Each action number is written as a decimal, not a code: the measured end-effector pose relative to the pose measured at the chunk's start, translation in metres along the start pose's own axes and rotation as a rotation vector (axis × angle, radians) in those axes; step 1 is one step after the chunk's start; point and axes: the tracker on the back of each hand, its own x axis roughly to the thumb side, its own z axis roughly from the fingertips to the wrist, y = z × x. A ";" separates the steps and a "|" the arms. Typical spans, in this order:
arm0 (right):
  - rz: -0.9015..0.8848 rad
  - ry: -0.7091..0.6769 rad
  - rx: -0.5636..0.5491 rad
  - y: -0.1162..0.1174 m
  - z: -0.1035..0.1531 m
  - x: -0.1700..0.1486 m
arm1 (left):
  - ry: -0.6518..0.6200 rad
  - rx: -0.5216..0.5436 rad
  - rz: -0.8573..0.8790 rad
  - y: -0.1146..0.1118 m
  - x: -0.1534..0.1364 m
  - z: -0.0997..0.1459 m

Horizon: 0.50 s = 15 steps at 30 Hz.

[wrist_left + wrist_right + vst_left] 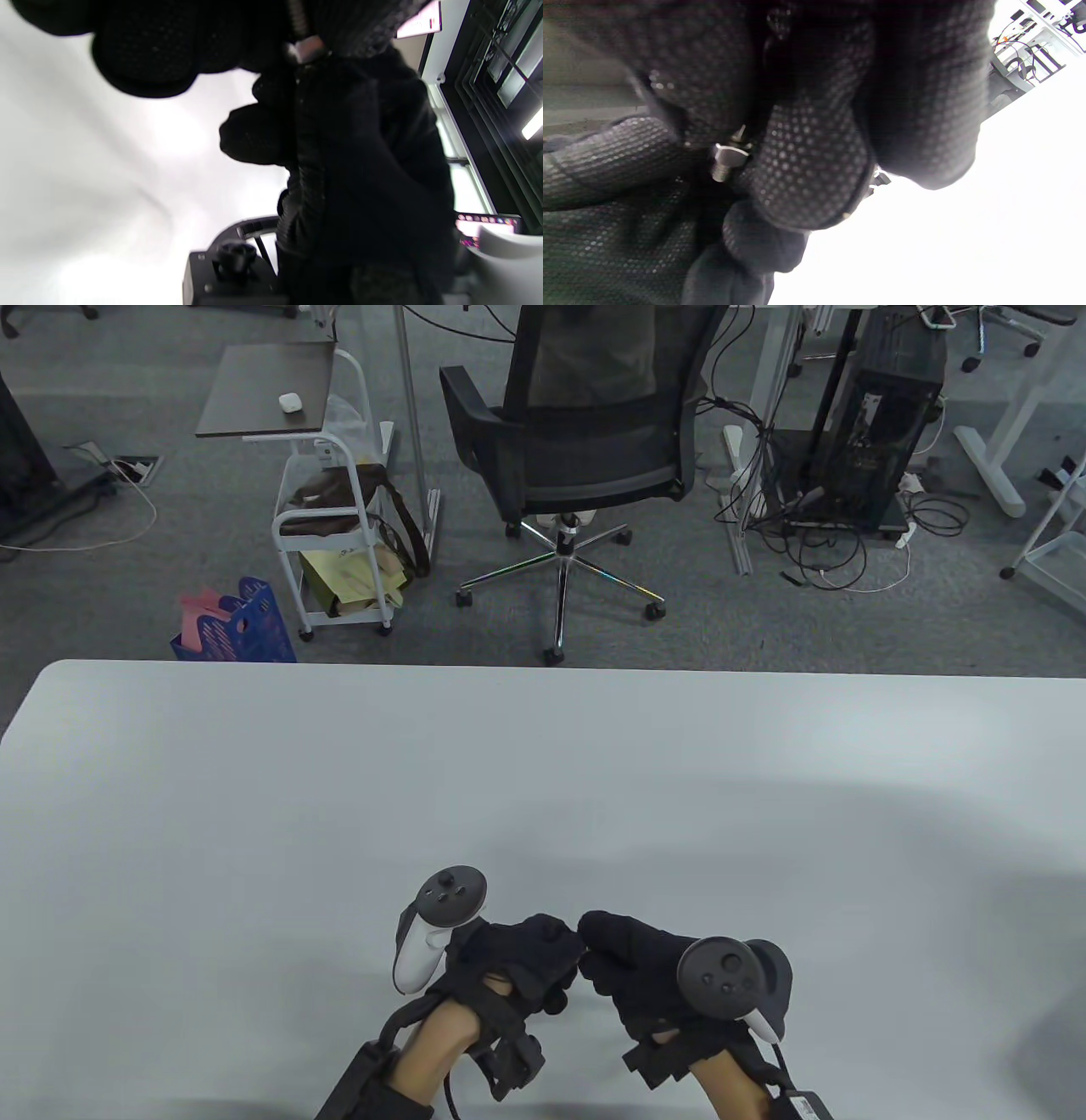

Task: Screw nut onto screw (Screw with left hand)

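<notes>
Table view showed the big white counter (254,814) first. Both gloved hands met close to its near edge, near the middle. The left hand (517,963) and the right hand (632,963) touched at the fingertips, most likely so the two small parts stayed lined up. Right wrist view showed the silver screw (726,160) pinched in dark fingers (810,169), its tip poking out. Left wrist view showed a shiny bit, maybe the nut (306,48), held tight by fingers. Both grips were narrow, each holding metal. No boxes or bowls sat on the counter.
</notes>
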 end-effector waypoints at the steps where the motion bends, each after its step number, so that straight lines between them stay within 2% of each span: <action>1: -0.003 0.001 -0.002 0.000 0.000 0.000 | 0.000 -0.004 0.009 0.000 -0.001 0.000; 6: 0.015 0.000 -0.001 0.000 0.000 0.000 | 0.003 0.080 -0.013 0.002 -0.002 0.000; 11: 0.066 -0.033 -0.021 -0.002 0.000 0.006 | -0.031 0.028 0.002 0.001 0.003 0.000; 15: 0.042 -0.027 -0.022 -0.001 0.000 0.006 | -0.017 0.054 -0.001 -0.001 0.002 0.002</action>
